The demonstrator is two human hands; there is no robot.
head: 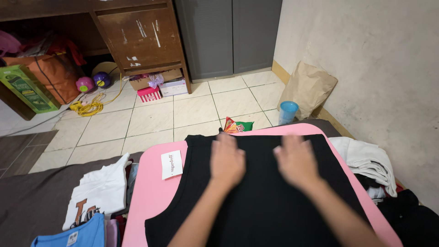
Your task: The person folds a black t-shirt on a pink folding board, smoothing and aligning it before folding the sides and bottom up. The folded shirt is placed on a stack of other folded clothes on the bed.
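A black sleeveless top (260,206) lies spread flat on a pink board (153,192). My left hand (226,160) rests palm down on the cloth left of its middle, fingers together and stretched out. My right hand (297,161) lies flat on the cloth to the right, slightly blurred. Neither hand grips anything. A small white card (172,164) sits on the board beside the top's left shoulder.
A white printed shirt (98,194) and a blue shirt (73,235) lie left of the board; white folded clothes (370,160) lie to the right. On the tiled floor beyond are a blue cup (288,111), a paper bag (308,87), a snack packet (238,126), boxes and a wooden desk (137,39).
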